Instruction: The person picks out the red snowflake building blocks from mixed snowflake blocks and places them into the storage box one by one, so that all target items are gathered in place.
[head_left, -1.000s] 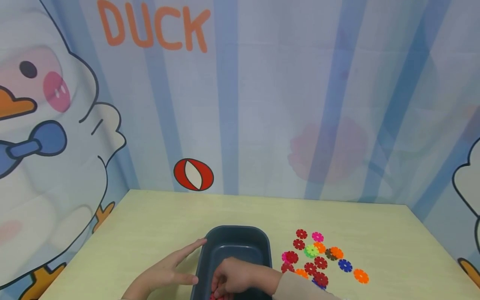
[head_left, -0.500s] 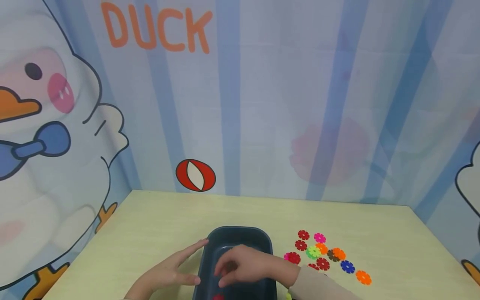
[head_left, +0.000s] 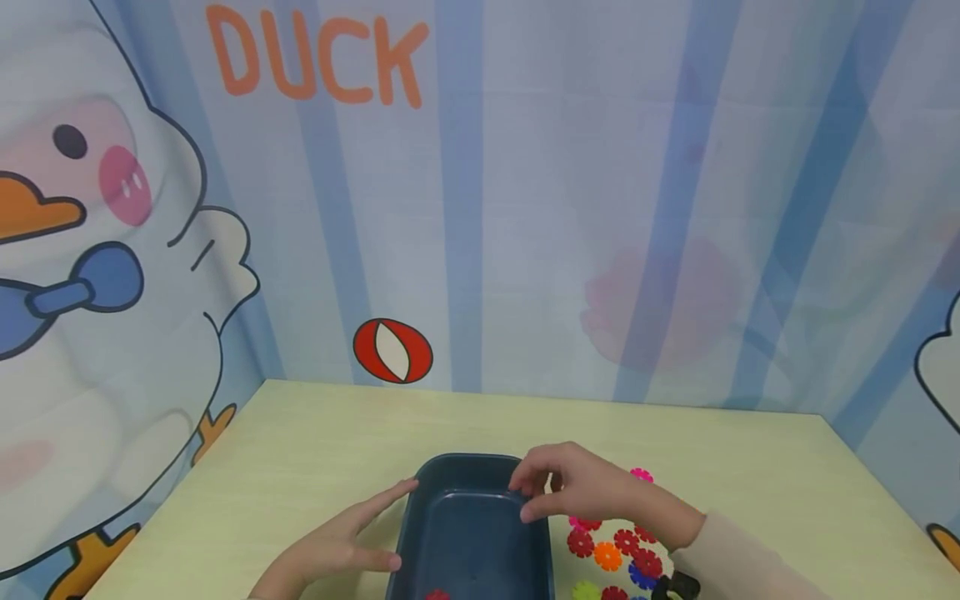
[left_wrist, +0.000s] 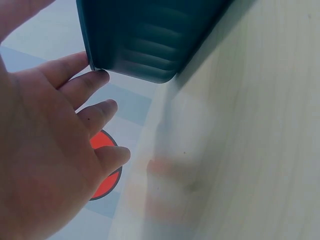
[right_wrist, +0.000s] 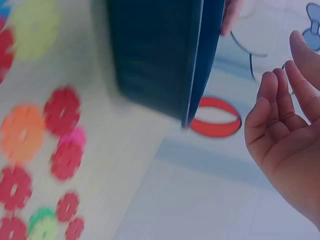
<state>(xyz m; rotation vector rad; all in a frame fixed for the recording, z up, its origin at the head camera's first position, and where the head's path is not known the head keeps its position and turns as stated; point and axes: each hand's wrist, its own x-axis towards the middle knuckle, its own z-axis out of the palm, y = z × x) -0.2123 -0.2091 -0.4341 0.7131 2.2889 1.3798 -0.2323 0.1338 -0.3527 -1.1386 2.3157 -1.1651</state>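
A dark blue plastic bin (head_left: pixel 480 533) stands on the table in front of me. Inside, at the bottom of the head view, shows part of a red notched plastic disc (head_left: pixel 437 595). My left hand (head_left: pixel 337 537) is spread along the bin's left side, fingertips at the rim in the left wrist view, where the bin's outer wall (left_wrist: pixel 150 40) shows. Above the bin's right rim is my right hand (head_left: pixel 577 485), its fingers loosely bent with nothing between them. The right wrist view has that hand (right_wrist: pixel 290 125) apart from the bin.
Right of the bin lie several notched discs: red (head_left: pixel 580 543), orange (head_left: pixel 607 556), yellow-green (head_left: pixel 586 590) and others, some overlapping. My right forearm covers part of them. A small black device (head_left: pixel 678 586) sits by the right sleeve. A printed cloth backdrop (head_left: pixel 525 208) rises behind the table.
My right hand has let go of red discs in the bin, lifted out and moved right to above the right rim. The left hand has stayed at the bin's left side.
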